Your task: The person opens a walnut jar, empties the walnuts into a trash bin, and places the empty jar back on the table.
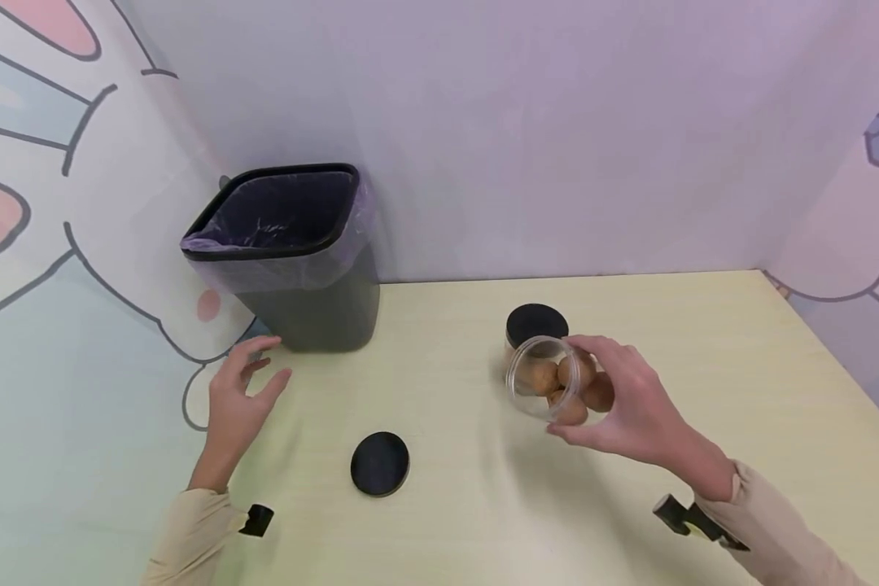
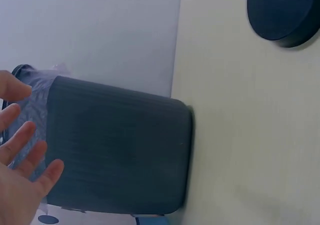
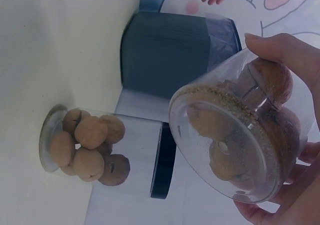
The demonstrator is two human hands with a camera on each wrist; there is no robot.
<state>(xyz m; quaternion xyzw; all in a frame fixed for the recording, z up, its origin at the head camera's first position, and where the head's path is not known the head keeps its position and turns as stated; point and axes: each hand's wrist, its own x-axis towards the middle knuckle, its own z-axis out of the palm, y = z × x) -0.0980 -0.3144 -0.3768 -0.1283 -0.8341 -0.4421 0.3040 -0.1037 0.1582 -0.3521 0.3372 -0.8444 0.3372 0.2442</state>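
My right hand (image 1: 633,407) grips a clear jar (image 3: 230,130) round its side, fingers and thumb on opposite sides. That jar is off the table and tilted, its uncovered mouth facing up toward the head camera. Several round brown walnut-like nuts (image 1: 573,408) lie inside, with fine crumbs near the base in the right wrist view. Behind it stands a second clear jar (image 3: 137,130), closed with a black lid (image 1: 537,324) and holding similar nuts. My left hand (image 1: 238,407) is raised with fingers apart and nothing held, in front of the bin (image 1: 322,313).
A loose black lid (image 1: 379,464) lies flat on the pale table (image 1: 447,505), between the two hands. The grey bin has a black rim and a translucent purple liner (image 1: 352,220). It stands at the table's back left, by the wall (image 1: 527,146).
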